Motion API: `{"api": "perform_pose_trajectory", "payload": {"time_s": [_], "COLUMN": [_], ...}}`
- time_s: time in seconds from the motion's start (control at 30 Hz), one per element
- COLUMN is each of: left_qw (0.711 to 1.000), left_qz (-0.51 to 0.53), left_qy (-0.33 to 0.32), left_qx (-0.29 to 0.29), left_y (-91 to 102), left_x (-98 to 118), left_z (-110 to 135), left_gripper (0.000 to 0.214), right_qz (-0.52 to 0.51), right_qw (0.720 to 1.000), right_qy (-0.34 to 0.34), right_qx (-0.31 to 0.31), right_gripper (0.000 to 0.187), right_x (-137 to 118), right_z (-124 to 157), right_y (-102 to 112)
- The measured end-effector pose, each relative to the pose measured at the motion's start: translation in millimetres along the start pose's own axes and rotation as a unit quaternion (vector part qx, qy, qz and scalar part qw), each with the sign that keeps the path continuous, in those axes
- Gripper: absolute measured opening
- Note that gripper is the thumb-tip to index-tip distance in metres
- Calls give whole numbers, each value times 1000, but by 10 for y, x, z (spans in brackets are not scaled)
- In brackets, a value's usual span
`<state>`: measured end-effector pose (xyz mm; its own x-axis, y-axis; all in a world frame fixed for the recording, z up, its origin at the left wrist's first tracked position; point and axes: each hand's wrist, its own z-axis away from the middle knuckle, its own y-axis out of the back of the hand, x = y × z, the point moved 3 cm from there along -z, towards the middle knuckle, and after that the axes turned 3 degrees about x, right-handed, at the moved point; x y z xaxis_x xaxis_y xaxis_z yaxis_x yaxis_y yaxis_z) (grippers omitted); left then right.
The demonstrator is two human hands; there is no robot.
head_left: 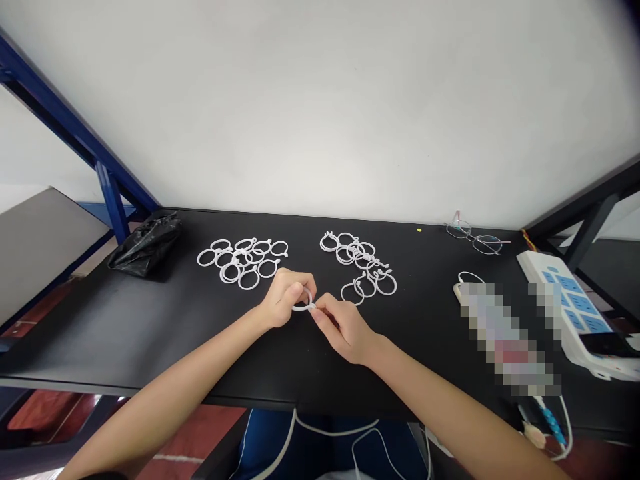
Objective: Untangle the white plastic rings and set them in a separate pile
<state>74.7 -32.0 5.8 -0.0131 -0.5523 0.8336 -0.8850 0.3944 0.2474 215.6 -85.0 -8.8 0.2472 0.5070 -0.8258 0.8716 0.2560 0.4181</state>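
Observation:
Between my two hands is a white plastic ring [301,309] with a small tab, like a curtain ring. My left hand [286,298] is closed round one side of it, the thumb lying on top. At the tab, the thumb and forefinger of my right hand [347,328] pinch the ring's right end; the fingertips partly hide the tab. Beyond my left hand lies a loose group of similar white rings [255,269], several overlapping. A second group of white rings [367,256] is spread beyond my right hand, their tabs looking thinner or open-ended.
A crumpled black plastic bag [145,248] sits at the desk's [200,347] back left. To the right are eyeglasses [486,244], a blurred-out phone-like object [507,340] with a white cable, and a white power strip [575,303]. A wall [320,113] stands behind the desk.

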Motion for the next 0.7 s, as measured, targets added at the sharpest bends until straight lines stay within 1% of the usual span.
{"api": "perform_pose_trajectory", "payload": {"time_s": [0.1,0.2,0.37,0.47,0.7], "left_qw": [1000,1000,998,997,996], "left_qz": [-3,-8,6,6,2], "left_qy": [-6,6,62,80,90], "left_qx": [-2,0,10,9,13], "left_y": [0,-10,-22,-20,-23], "left_x": [23,27,-29,-53,-40], "left_z": [-6,4,41,48,34], "left_gripper": [69,67,75,77,75], "right_qz": [-5,-3,1,3,-49], "right_qw": [1000,1000,1000,1000,998], "right_qy": [-2,-1,-3,-9,-26], "right_qx": [-4,1,12,15,13], "right_gripper": [17,17,18,19,23], "right_x": [-3,2,-6,-15,5], "right_z": [0,8,13,15,36], "right_y": [-6,-9,-13,-17,-56]}}
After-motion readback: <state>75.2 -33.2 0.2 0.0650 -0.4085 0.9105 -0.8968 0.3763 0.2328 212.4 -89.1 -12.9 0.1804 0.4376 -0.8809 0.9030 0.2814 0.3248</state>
